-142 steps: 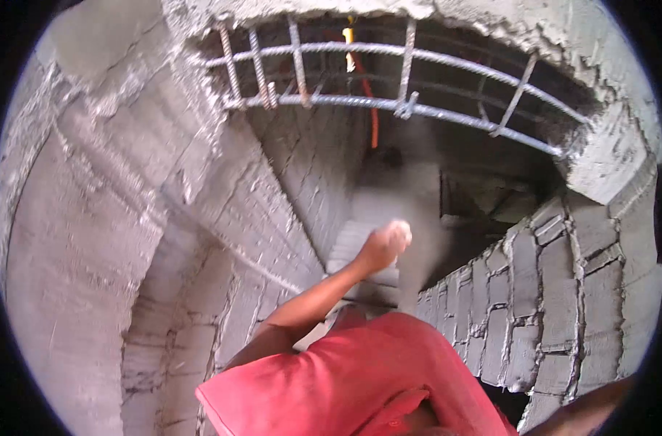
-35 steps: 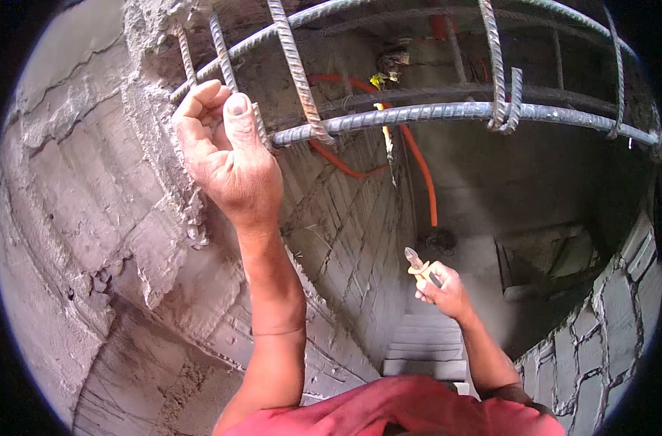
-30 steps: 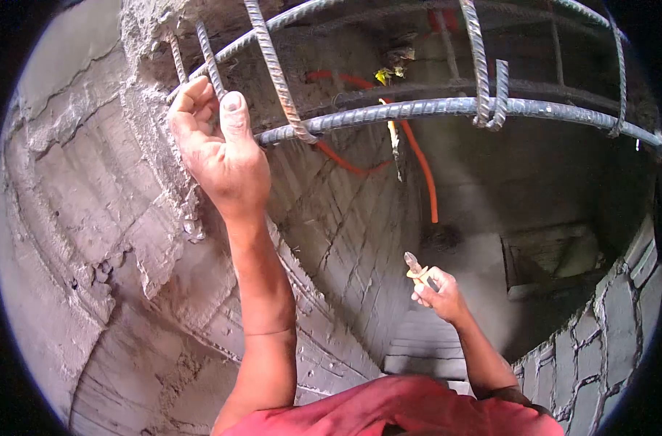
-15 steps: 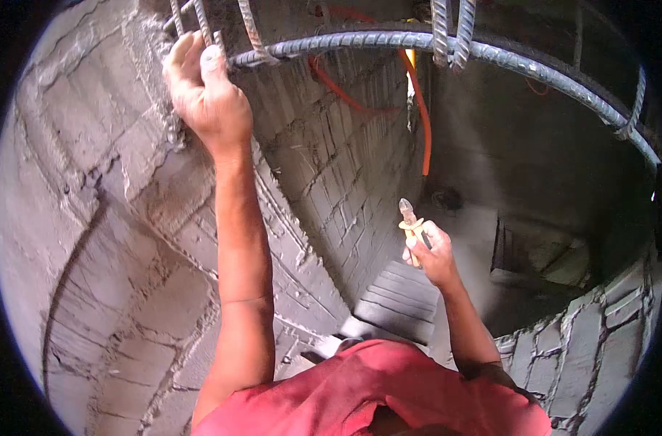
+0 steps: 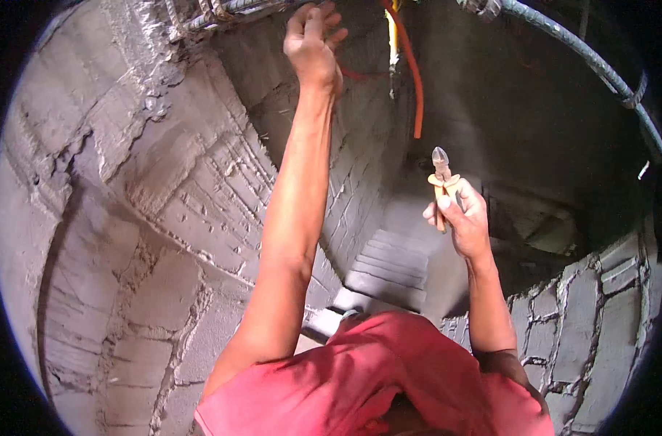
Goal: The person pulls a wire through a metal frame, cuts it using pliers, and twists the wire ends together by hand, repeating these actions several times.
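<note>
At the top of the head view, my left hand (image 5: 316, 45) is raised with the arm stretched out. Its fingers are partly curled, spread from one another and somewhat blurred, right by the steel rebar hoop (image 5: 556, 45). Nothing shows between them. Lower and to the right, my right hand (image 5: 467, 221) is closed round a pair of diagonal cutting pliers (image 5: 441, 168) with yellow handles. The metal jaws point up, away from the palm. My right hand is apart from the rebar.
An orange tube (image 5: 412, 80) hangs down near the middle, beside a yellow strip (image 5: 393, 43). Rough mortared block wall (image 5: 178, 240) stands on the left, with more blockwork (image 5: 578, 334) at lower right. Grey steps (image 5: 389, 272) lie far below.
My left hand has left the rebar bars at upper left and moved right along the hoop. My right hand has risen slightly rightward with the pliers. The view has tilted down.
</note>
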Demonstrator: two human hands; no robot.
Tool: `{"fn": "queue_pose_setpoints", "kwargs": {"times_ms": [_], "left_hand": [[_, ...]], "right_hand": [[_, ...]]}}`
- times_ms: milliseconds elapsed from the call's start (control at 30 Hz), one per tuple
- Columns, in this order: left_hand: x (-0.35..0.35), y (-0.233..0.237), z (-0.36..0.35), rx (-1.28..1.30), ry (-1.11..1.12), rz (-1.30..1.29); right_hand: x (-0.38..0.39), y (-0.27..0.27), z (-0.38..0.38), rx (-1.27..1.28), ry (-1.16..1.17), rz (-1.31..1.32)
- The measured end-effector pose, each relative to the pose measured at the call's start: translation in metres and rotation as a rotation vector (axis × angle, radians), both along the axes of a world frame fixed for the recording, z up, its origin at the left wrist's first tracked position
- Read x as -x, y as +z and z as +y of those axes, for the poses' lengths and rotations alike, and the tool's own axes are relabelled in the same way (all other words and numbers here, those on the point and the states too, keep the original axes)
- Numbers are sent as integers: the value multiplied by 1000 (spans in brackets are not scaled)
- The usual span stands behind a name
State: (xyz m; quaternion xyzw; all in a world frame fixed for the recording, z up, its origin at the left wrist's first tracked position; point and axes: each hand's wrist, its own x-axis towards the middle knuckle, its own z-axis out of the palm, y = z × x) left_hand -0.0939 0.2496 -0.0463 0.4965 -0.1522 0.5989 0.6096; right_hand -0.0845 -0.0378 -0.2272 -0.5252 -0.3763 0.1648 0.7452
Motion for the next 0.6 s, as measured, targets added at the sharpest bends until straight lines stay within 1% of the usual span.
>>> {"fn": "queue_pose_setpoints", "kwargs": {"times_ms": [67, 133, 167, 200, 267, 300, 333, 400, 467, 500, 533, 567, 600], "left_hand": [[-2, 5, 12, 6, -71, -24], [-4, 9, 29, -133, -26, 59], [-7, 14, 33, -156, -28, 100], [-9, 15, 37, -151, -41, 87], [-14, 19, 45, -168, -92, 187], [-9, 20, 40, -171, -100, 197], [-5, 22, 34, -221, -2, 172], [-2, 20, 18, -124, 5, 86], [5, 17, 4, -5, -33, 117], [0, 16, 2, 25, -23, 88], [-4, 14, 1, 52, -13, 66], [6, 14, -4, 84, -81, 78], [9, 13, -1, 86, -89, 70]], "right_hand": [[3, 3, 5, 10, -23, -6], [5, 7, 11, 24, -43, -16], [6, 9, 16, 29, -54, -27], [8, 12, 21, 34, -63, -35], [11, 20, 33, 35, -79, -61], [12, 21, 39, 27, -100, -76], [12, 24, 46, 16, -121, -93], [15, 31, 58, 18, -137, -128], [22, 41, 70, -24, -216, -119], [25, 48, 74, 9, -264, -161], [18, 47, 78, -43, -249, -206], [15, 51, 82, -41, -288, -232], [13, 59, 87, -42, -327, -260]]}}
